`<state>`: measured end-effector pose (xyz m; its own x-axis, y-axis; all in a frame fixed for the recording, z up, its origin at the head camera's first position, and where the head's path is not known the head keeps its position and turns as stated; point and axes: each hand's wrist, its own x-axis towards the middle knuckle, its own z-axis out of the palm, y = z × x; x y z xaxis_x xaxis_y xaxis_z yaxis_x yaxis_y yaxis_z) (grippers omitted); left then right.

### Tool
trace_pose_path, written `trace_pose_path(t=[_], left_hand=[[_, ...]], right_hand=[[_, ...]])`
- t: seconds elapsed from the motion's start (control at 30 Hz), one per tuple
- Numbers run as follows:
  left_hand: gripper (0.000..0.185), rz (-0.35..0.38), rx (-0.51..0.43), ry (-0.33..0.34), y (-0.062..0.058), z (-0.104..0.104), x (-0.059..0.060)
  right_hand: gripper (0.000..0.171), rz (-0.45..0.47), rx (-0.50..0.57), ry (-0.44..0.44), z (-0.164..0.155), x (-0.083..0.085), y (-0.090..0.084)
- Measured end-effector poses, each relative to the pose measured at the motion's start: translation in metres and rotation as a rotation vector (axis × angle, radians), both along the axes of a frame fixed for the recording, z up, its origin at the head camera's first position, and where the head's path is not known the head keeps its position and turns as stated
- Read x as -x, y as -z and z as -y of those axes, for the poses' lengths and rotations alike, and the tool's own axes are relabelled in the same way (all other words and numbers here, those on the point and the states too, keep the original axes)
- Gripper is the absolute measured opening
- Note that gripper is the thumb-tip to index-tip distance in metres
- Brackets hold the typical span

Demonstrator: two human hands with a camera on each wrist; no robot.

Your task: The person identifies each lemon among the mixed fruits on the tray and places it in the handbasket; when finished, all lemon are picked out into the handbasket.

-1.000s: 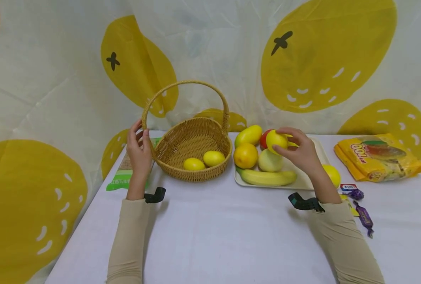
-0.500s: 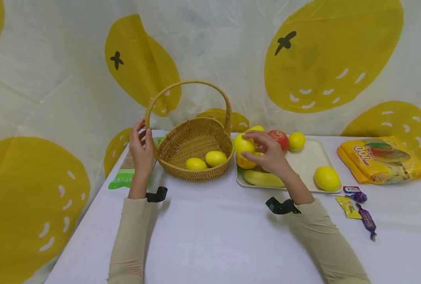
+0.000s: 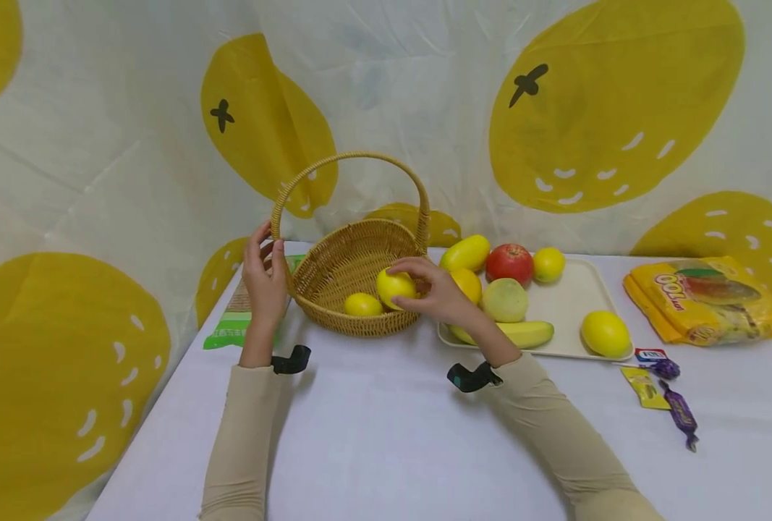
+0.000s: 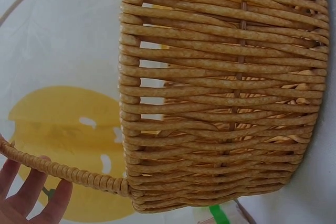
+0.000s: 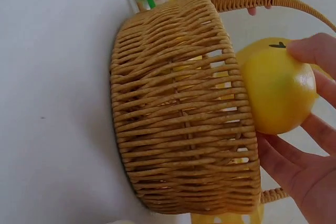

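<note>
My left hand grips the left side of the arched handle of a wicker basket. In the left wrist view its fingers lie round the wrapped handle. My right hand holds a yellow lemon between thumb and fingers over the basket's right front rim. In the right wrist view the held lemon is right at the woven rim. Another lemon lies inside the basket; a further one there is hidden behind the held lemon and hand.
Right of the basket, a cream tray bears a banana, a red pomegranate, a pale round fruit and several yellow fruits. A yellow snack bag and wrapped candies lie farther right. A green packet is behind my left hand.
My right hand has carried the lemon leftward from above the tray to the basket's rim. The left hand has stayed on the handle.
</note>
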<state>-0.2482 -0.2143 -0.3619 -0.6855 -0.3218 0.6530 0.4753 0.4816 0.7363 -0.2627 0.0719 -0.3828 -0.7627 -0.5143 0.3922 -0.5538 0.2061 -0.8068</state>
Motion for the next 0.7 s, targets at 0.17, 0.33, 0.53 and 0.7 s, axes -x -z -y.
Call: trace_pose_path(t=[0.17,0.33,0.53,0.7], left_hand=[[0.035,-0.012,0.007,0.016,-0.016,-0.011,-0.016],[0.036,-0.018,0.007,0.018,-0.019,-0.014,-0.018],[0.036,-0.018,0.012,0.016,-0.019,-0.013,-0.016],[0.035,-0.004,0.013,0.014,-0.02,-0.013,-0.018]], right_hand=[[0.04,0.003,-0.077,-0.054,0.009,0.006,-0.001],[0.038,0.004,-0.179,-0.105,0.013,0.01,0.001],[0.031,0.023,-0.308,-0.089,0.016,0.013,0.002],[0.026,0.064,-0.334,-0.068,0.016,0.013,0.003]])
